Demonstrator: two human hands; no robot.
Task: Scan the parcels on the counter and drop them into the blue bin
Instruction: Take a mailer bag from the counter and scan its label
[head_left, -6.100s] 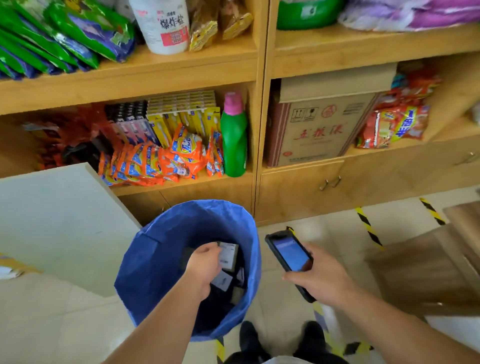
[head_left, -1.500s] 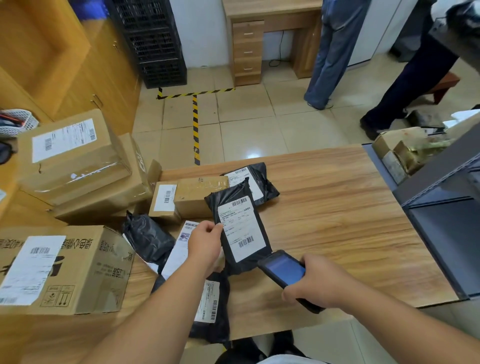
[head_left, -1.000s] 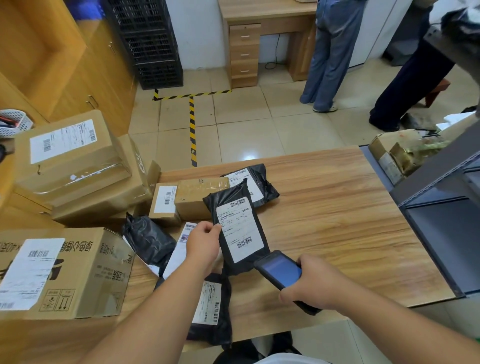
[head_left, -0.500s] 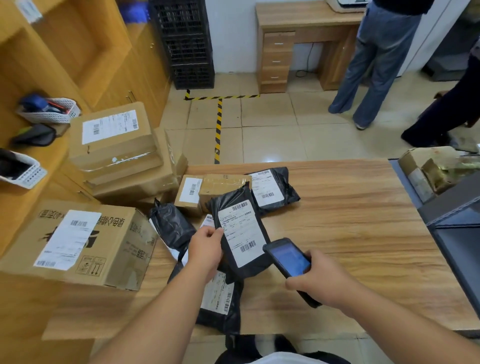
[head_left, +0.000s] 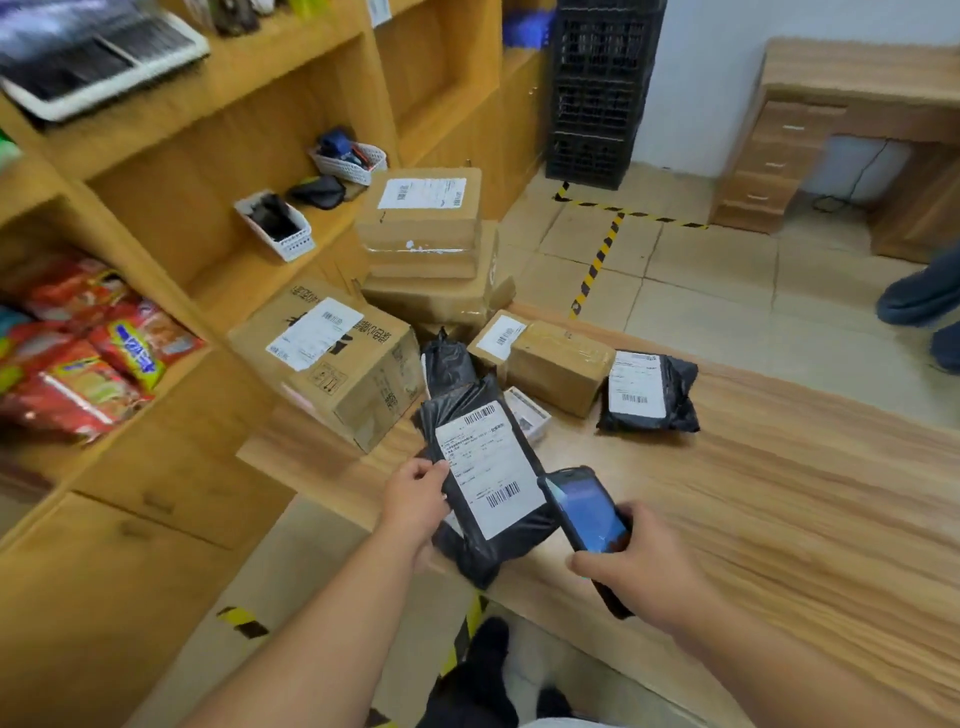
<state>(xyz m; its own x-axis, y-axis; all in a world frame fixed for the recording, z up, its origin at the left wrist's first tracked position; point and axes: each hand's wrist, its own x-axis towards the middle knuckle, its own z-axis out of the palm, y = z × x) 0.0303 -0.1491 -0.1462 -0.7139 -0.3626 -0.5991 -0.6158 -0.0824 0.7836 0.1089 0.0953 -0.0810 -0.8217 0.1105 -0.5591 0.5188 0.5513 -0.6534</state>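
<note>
Over at the far left of the desk (head_left: 779, 519), snack packets (head_left: 88, 364) fill a lower shelf, and white baskets (head_left: 275, 226) sit on the shelf above. Nearer the desk's left end, labelled cardboard boxes (head_left: 332, 358) are stacked. At the desk's near edge the person's left hand (head_left: 415, 499) holds a black parcel (head_left: 485, 478) by its left side, fingers clamped on it, thumb on the white label, label facing up. Just right of it the right hand (head_left: 639, 566) grips a handheld scanner (head_left: 587, 514), fingers wrapped round its body, tip beside the parcel's lower barcode. Further right on the desk lies another black parcel (head_left: 647, 392), beside a small brown box (head_left: 558, 364).
</note>
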